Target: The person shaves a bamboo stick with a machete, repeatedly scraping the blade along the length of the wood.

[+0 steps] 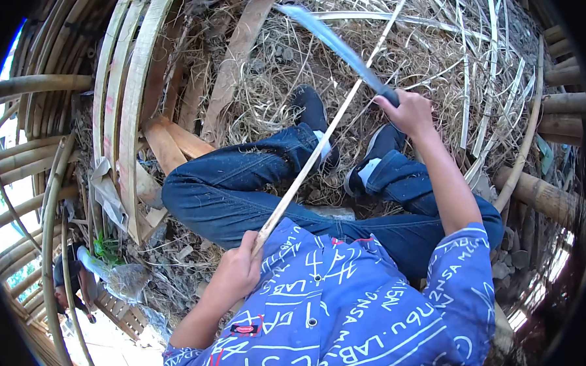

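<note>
My left hand (pixel 240 269) is wrapped round the lower end of a long, pale bamboo strip (pixel 308 164), close against my shirt. The strip slants up and to the right across my lap, over the shavings. In my right hand (pixel 411 114) is the dark handle of a machete (pixel 335 44), its fingers closed round it. The long blade points up and to the left, slightly smeared by motion, and crosses the strip just beyond the handle in this view.
Curly shavings (pixel 262 86) and thin strips cover the ground round my shoes (pixel 311 110). Pale slats (pixel 132 92) stand at the left beside a brown board (pixel 238 61). Thick bamboo poles (pixel 545 195) lie at the right. Beyond the bamboo wall at lower left is another person (pixel 75 281).
</note>
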`<state>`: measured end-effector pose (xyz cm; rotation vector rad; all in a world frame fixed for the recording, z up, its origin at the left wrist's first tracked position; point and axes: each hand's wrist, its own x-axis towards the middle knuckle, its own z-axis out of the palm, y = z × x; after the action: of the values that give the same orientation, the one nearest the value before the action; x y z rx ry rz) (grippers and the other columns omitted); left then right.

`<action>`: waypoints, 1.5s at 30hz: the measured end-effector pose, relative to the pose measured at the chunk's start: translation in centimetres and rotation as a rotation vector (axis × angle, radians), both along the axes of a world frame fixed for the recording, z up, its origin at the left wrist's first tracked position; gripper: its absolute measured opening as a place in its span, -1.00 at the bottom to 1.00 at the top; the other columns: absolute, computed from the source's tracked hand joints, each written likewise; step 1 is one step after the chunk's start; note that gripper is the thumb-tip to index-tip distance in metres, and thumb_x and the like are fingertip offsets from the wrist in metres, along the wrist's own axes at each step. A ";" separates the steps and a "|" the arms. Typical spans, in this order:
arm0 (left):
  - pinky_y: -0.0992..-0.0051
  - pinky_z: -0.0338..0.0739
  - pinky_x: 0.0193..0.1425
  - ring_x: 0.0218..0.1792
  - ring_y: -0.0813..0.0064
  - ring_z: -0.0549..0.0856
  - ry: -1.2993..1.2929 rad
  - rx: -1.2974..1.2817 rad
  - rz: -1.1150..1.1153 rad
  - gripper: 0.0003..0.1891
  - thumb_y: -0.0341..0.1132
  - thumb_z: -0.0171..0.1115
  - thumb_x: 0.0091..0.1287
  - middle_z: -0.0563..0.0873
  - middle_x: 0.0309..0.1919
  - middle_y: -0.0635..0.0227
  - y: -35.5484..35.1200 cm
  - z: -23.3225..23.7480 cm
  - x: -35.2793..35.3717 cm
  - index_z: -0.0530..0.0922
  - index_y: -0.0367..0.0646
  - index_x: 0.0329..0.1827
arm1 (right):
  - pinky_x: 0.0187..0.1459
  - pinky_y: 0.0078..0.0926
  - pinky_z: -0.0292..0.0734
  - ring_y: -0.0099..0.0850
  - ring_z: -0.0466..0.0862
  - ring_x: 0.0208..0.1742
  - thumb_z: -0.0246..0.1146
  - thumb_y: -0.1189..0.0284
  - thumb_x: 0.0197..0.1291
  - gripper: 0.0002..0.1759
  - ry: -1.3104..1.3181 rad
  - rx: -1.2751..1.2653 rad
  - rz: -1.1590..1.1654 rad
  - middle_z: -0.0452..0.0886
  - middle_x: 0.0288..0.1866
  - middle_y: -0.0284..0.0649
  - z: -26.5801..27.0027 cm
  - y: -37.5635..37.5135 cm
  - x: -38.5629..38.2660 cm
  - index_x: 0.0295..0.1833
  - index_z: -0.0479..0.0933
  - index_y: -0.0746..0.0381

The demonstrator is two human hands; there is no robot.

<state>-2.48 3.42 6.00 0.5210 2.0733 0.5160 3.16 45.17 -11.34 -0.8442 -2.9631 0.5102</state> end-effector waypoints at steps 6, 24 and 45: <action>0.06 0.48 -0.32 -0.35 -0.23 0.65 0.017 -0.031 0.014 -0.77 -0.41 0.09 0.39 0.61 -0.50 -0.15 -0.4 0.9 0.3 0.37 -0.22 0.06 | -0.19 -0.09 0.60 -0.05 0.75 -0.23 0.02 -0.40 0.16 -0.16 -0.268 -0.004 -0.330 0.72 -0.36 0.03 -2.3 6.4 0.4 -0.29 0.71 0.23; 0.67 0.09 -0.64 -0.68 0.77 0.18 -0.825 0.416 0.560 -0.81 -0.25 -0.02 0.55 0.26 -0.59 0.62 -1.0 -5.6 -5.0 0.37 -0.17 0.05 | -0.41 -0.08 0.48 0.05 0.63 -0.48 0.21 -0.28 0.13 -0.29 0.198 -0.148 -0.104 0.55 -0.63 0.00 6.5 -1.6 5.4 -0.49 0.56 0.24; 0.05 0.42 -0.40 -0.38 -0.26 0.61 0.258 0.360 0.095 -0.84 -0.29 0.00 0.51 0.59 -0.53 -0.15 6.9 -4.8 -7.3 0.40 -0.19 -0.01 | -0.65 -0.66 0.23 -0.64 0.39 -0.70 0.06 -0.17 0.38 -0.34 0.678 -0.656 -0.483 0.38 -0.68 -0.39 11.8 -3.0 13.0 -0.45 0.39 0.24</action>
<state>-9.80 10.37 1.24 0.7317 2.2683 0.9294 16.18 42.15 0.42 -1.0837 -1.8948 1.4111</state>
